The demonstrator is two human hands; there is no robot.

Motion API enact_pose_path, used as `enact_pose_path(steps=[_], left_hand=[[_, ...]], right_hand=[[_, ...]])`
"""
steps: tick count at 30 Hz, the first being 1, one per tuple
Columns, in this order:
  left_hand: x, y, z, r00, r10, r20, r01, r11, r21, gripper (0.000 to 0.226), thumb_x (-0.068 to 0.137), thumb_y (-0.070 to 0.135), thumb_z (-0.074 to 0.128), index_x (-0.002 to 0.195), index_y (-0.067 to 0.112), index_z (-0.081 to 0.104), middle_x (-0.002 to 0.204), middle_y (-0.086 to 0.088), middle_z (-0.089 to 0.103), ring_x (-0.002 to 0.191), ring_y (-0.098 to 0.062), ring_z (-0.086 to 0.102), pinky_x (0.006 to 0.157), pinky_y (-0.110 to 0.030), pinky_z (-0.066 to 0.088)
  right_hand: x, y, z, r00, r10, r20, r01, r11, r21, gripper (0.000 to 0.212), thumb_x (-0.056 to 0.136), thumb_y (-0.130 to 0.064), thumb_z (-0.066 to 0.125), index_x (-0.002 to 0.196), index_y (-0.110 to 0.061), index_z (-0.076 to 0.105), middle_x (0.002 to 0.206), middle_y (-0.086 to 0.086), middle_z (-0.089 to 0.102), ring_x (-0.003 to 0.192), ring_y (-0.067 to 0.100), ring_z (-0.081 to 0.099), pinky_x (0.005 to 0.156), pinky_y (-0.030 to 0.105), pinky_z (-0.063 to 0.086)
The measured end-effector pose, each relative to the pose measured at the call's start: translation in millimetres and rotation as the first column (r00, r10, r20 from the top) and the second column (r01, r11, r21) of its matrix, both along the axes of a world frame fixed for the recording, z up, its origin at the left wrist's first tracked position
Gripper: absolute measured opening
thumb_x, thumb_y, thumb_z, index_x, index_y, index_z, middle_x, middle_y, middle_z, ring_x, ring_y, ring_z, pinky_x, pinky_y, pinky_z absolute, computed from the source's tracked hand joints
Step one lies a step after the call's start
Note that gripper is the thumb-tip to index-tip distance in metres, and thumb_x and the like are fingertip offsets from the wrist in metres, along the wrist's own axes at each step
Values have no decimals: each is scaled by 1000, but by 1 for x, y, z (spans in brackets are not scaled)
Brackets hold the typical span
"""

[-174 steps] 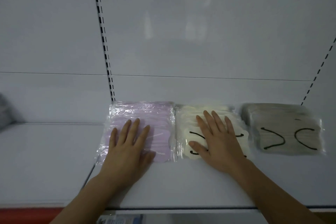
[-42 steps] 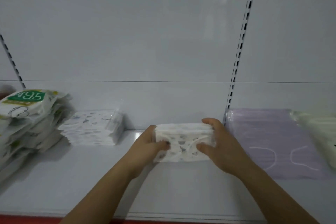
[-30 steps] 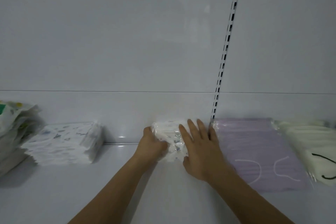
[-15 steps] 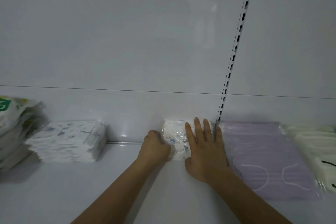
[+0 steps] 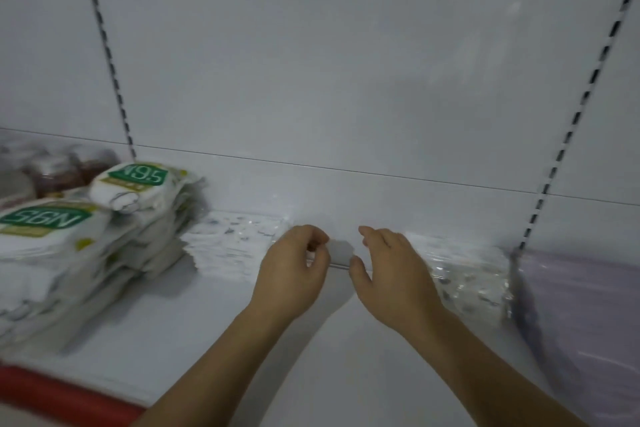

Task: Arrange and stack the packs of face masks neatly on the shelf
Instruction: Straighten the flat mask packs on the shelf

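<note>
White-and-green plastic N95 mask packs (image 5: pixel 83 236) are seen in a loose, slumped pile at far left on the white metal shelf (image 5: pixel 214 333). Just beside them a flat stack of clear-wrapped white printed mask packs (image 5: pixel 235 246) is seen against the back panel. At centre the left hand (image 5: pixel 294 274) is seen with fingers curled, nothing held, near that stack's right edge; contact cannot be confirmed through the blur. The right hand (image 5: pixel 391 274) is loosely spread, empty, just left of a second clear-wrapped printed pack (image 5: pixel 471 274). At far right the lilac mask pack (image 5: pixel 581 315) is seen touching that pack.

Change: half a second ago the printed pack was being pressed flat beside the lilac one by both hands; it has now been released and left seated there. View has swung left, so the N95 pile is fully in frame. Against 1.4 s ago, the pack is no longer carried.

Judged: one placement done; next pack likely to be drawn from the printed stack. N95 pile not yet squared.
</note>
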State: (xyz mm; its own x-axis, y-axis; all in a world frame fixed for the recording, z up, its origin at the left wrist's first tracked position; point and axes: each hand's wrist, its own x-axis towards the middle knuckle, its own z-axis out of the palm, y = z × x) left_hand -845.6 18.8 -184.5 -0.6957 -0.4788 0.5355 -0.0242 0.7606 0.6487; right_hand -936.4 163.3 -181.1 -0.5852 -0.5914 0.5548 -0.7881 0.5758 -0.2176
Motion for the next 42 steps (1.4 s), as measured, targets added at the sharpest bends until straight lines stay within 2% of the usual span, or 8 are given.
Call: enact_pose_path(steps=[4,8,13,19,24,29,33,42], left_hand=[[23,-61,-9,960,279,-25,-275,922,-274,23,89,13,52,99,11,72,101,-6,68,96,-28,61,82,-37,49],[41,-111,-23,888,403,220,-337,898,-284,27,96,18,46,109,17,69,116,-8,63,113,-36,54,97,-45,42],[45,-132,-31,921,305,241,-223,922,-316,25,101,26,49,117,31,67,119,4,60,116,-27,53,99,-42,41],[48,-139,-43,948,252,196,-184,933,-309,29,96,36,45,113,38,68,115,10,59,115,-22,52,98,-40,40],[50,-143,-50,959,217,181,-164,948,-272,33,91,36,46,114,38,70,116,9,61,115,-23,53,98,-42,42],[53,-135,-40,976,151,159,-117,972,-201,72,77,48,15,120,33,71,123,4,61,121,-26,51,102,-43,38],[54,-143,-43,969,166,180,-144,981,-133,60,83,40,24,122,38,70,124,11,60,125,-19,49,109,-45,33],[62,-134,-26,972,128,-195,-101,985,140,50,88,42,50,131,16,55,129,4,52,128,-19,47,103,-31,38]], right_hand=[[19,-55,10,876,17,481,-17,1000,-5,49,96,-48,49,134,-17,53,120,1,64,110,21,60,88,32,47],[24,-108,8,658,18,753,86,991,-99,43,85,-54,56,72,-14,56,72,3,59,81,31,65,70,42,55],[20,-146,3,431,121,894,262,931,-253,47,70,-44,72,95,-5,66,77,9,67,66,28,66,62,34,56],[24,-164,8,603,-29,797,325,921,-213,33,77,-37,73,95,-9,69,83,6,71,77,26,68,61,27,45],[28,-171,11,483,35,875,375,895,-243,34,68,-24,79,94,-6,68,83,10,72,79,31,73,65,40,59],[28,-181,14,549,71,833,409,846,-342,81,34,-49,72,104,-9,66,91,5,73,83,26,72,81,44,61],[37,-185,14,382,244,891,451,793,-410,60,52,-29,84,103,-2,69,94,14,74,84,31,73,76,44,62],[71,-143,22,707,254,661,269,767,-583,34,75,-14,80,103,-20,61,88,-7,70,77,5,68,70,22,52]])
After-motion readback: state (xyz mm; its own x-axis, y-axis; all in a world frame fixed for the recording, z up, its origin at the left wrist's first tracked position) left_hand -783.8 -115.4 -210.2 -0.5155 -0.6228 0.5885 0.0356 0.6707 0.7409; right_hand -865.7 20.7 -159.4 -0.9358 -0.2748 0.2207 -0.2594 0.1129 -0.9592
